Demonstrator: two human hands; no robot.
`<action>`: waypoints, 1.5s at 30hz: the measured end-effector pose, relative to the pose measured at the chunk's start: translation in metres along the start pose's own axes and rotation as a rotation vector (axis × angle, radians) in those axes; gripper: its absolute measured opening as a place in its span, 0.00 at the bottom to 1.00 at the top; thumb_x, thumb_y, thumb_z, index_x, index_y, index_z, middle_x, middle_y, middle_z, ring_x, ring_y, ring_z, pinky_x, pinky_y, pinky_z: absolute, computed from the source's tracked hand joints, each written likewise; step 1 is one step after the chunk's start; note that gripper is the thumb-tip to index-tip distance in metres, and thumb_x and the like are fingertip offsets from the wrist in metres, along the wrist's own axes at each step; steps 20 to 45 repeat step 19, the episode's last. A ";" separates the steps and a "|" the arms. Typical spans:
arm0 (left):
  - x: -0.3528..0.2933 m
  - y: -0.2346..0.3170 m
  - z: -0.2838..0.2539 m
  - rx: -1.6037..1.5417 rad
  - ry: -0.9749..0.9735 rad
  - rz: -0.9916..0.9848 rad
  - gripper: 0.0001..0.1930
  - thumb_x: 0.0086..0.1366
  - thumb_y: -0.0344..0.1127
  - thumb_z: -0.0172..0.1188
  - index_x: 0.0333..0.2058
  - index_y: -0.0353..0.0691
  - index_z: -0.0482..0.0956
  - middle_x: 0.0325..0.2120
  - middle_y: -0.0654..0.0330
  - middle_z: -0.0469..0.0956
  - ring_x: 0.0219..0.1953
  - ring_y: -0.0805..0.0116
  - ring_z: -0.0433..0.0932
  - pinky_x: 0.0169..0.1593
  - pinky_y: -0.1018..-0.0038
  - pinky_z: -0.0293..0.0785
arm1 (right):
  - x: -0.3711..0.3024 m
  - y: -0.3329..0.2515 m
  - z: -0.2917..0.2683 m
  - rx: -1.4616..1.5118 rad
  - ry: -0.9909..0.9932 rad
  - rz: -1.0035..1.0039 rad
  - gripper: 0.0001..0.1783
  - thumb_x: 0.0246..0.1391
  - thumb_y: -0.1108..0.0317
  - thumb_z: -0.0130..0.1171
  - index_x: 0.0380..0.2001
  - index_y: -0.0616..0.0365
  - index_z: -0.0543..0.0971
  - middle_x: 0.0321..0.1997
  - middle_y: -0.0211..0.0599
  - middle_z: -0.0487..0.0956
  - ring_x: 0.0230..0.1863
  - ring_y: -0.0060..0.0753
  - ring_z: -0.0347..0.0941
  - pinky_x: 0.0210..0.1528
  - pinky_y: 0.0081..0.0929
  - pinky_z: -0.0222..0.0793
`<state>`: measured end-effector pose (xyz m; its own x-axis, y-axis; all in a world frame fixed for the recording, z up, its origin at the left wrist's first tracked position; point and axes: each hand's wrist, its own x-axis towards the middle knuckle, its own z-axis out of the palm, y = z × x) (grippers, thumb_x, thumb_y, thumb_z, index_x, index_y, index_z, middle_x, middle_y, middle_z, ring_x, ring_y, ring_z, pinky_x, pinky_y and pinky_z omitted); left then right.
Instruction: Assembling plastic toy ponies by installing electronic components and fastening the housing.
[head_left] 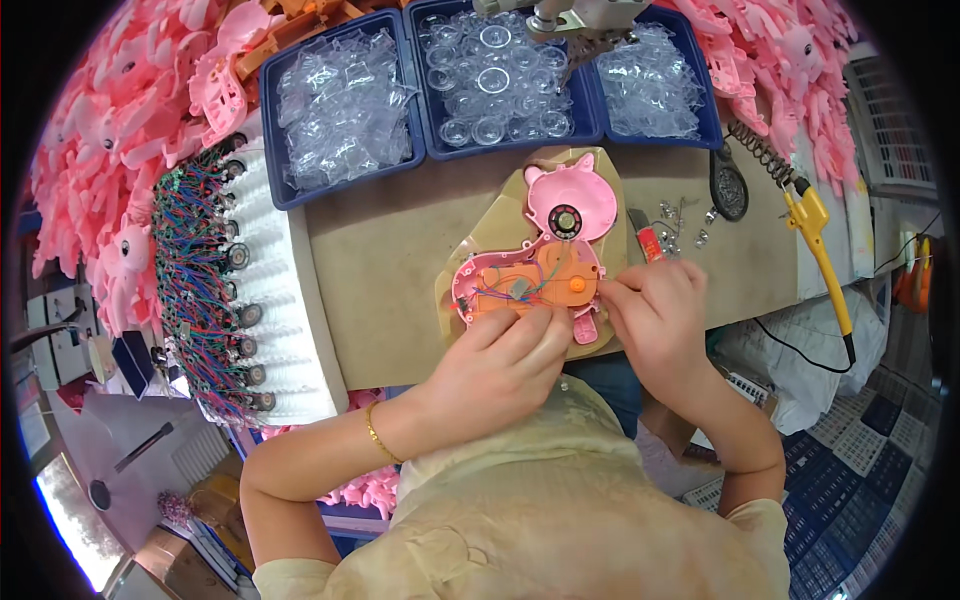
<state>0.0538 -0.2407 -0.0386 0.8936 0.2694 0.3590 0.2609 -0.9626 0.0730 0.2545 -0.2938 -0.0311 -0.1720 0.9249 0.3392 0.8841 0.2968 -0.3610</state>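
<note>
A pink animal-shaped toy half-shell (587, 332) lies in a tan holder (508, 208) on the table. Its round head part carries a small round black speaker (565, 221). Set in the body is an orange plastic housing (553, 272), with thin coloured wires across it. My left hand (505, 360) has its fingers bent and together at the shell's lower edge, gripping there; the fingertips are partly hidden. At the shell's right side, my right hand (657, 308) pinches with thumb and forefinger; whatever is between them is too small to make out.
Blue bins (425, 140) of clear plastic parts line the far side. On the left, wired speakers lie on a white tray (290, 300). Pink shells (100, 140) are heaped at both far corners. A red-handled knife (649, 243), small metal pieces (672, 238) and a yellow hanging tool (815, 228) are to the right.
</note>
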 end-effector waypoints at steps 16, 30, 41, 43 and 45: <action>-0.003 0.000 0.004 -0.054 0.034 -0.025 0.22 0.39 0.31 0.56 0.39 0.35 0.80 0.41 0.60 0.72 0.42 0.69 0.70 0.42 0.72 0.68 | -0.006 0.005 0.005 0.013 -0.008 0.052 0.11 0.40 0.73 0.63 0.31 0.55 0.78 0.32 0.31 0.74 0.36 0.35 0.68 0.43 0.33 0.58; -0.004 0.001 0.006 -0.063 0.053 -0.029 0.22 0.40 0.31 0.57 0.39 0.35 0.80 0.42 0.59 0.72 0.42 0.69 0.70 0.43 0.72 0.68 | -0.005 0.005 0.000 -0.082 -0.058 -0.111 0.14 0.40 0.70 0.61 0.36 0.52 0.78 0.36 0.32 0.74 0.38 0.34 0.69 0.48 0.39 0.57; -0.004 0.001 0.006 -0.063 0.053 -0.029 0.22 0.40 0.31 0.57 0.39 0.35 0.80 0.42 0.59 0.72 0.42 0.69 0.70 0.43 0.72 0.68 | -0.005 0.005 0.000 -0.082 -0.058 -0.111 0.14 0.40 0.70 0.61 0.36 0.52 0.78 0.36 0.32 0.74 0.38 0.34 0.69 0.48 0.39 0.57; -0.004 0.001 0.006 -0.063 0.053 -0.029 0.22 0.40 0.31 0.57 0.39 0.35 0.80 0.42 0.59 0.72 0.42 0.69 0.70 0.43 0.72 0.68 | -0.005 0.005 0.000 -0.082 -0.058 -0.111 0.14 0.40 0.70 0.61 0.36 0.52 0.78 0.36 0.32 0.74 0.38 0.34 0.69 0.48 0.39 0.57; -0.004 0.001 0.006 -0.063 0.053 -0.029 0.22 0.40 0.31 0.57 0.39 0.35 0.80 0.42 0.59 0.72 0.42 0.69 0.70 0.43 0.72 0.68 | -0.005 0.005 0.000 -0.082 -0.058 -0.111 0.14 0.40 0.70 0.61 0.36 0.52 0.78 0.36 0.32 0.74 0.38 0.34 0.69 0.48 0.39 0.57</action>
